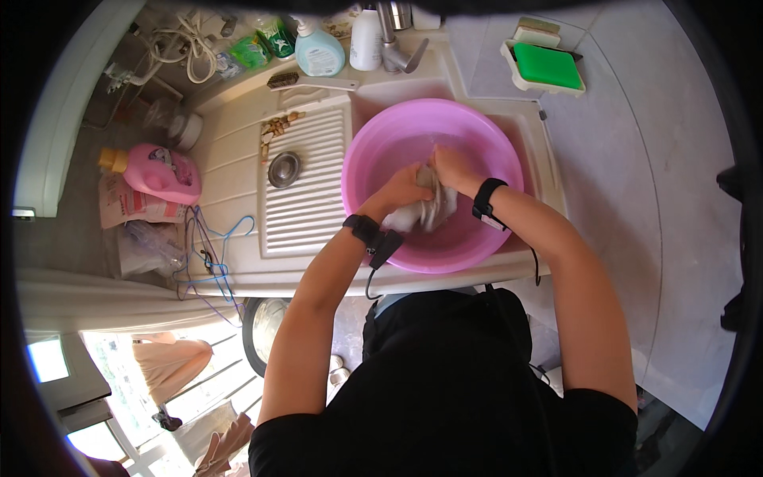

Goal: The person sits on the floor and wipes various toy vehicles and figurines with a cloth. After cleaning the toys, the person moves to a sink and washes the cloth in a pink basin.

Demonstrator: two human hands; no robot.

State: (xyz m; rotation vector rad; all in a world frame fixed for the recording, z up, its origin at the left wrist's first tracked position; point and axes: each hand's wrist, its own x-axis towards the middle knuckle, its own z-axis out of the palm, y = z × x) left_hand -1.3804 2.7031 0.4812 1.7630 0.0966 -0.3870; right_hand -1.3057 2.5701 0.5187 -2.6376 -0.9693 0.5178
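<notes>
A large pink plastic basin (365, 128) rests in the sink, with water in its bottom. Over it, my left hand (407, 188) is closed around a bunched whitish, wet cloth (438, 206). My right hand (451, 167) grips the same cloth at its upper right, close beside the left. The cloth's lower folds hang down into the basin, where a pale, sudsy-looking part spreads to the left. Some of the fingertips are hidden by the hands and the fabric. Both wrists wear black bands with small devices.
Left of the basin, a ribbed drainboard (304, 208) holds a metal sink strainer (285, 169) and pebbles (275, 128). A brush (313, 81), pump bottle (320, 53) and faucet (399, 50) stand behind. Pink detergent bottle (162, 173) and hangers (208, 256) lie left; green soap (547, 64) sits upper right.
</notes>
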